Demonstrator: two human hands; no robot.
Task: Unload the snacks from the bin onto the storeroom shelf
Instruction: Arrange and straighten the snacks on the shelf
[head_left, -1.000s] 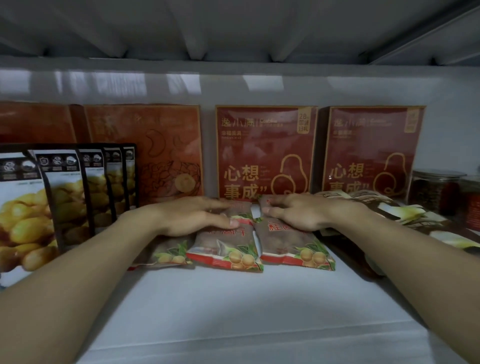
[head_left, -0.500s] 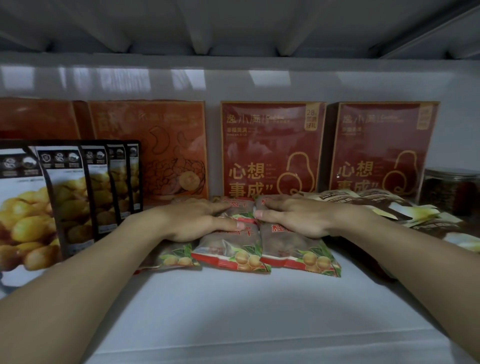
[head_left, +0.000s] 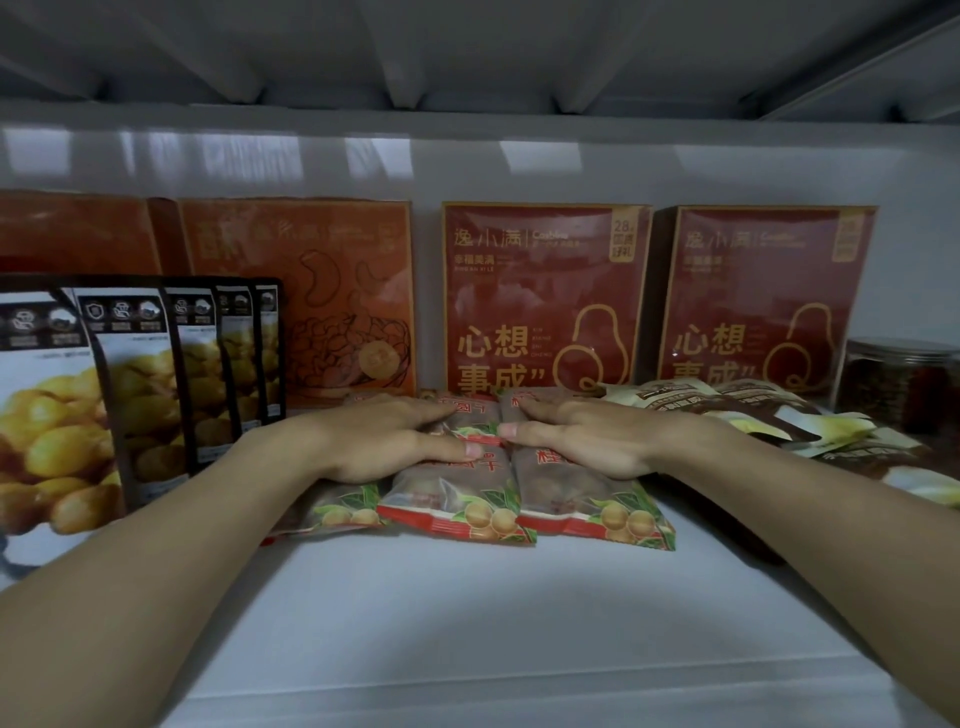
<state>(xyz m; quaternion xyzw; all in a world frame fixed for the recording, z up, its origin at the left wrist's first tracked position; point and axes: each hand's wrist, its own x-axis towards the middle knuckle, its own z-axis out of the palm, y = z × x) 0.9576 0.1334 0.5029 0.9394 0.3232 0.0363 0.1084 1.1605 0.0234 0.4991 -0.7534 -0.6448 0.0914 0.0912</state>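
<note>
Three brown snack packets with red edges and longan pictures lie side by side on the white shelf (head_left: 467, 613): a left packet (head_left: 332, 512), a middle packet (head_left: 457, 499) and a right packet (head_left: 587, 499). My left hand (head_left: 384, 441) lies flat with straight fingers on the left and middle packets. My right hand (head_left: 587, 439) lies flat on the right packet, its fingertips almost meeting those of the left hand. The bin is out of view.
Two orange boxes (head_left: 306, 296) and two red boxes (head_left: 545, 296) stand against the back wall. A row of chestnut pouches (head_left: 135, 389) stands at left. Brown-and-white bags (head_left: 769, 415) lie at right, with a clear jar (head_left: 898, 384) behind them. The upper shelf hangs low overhead.
Both hands have stayed flat on the packets. The view has drawn slightly closer and the packets sit a little deeper on the shelf.
</note>
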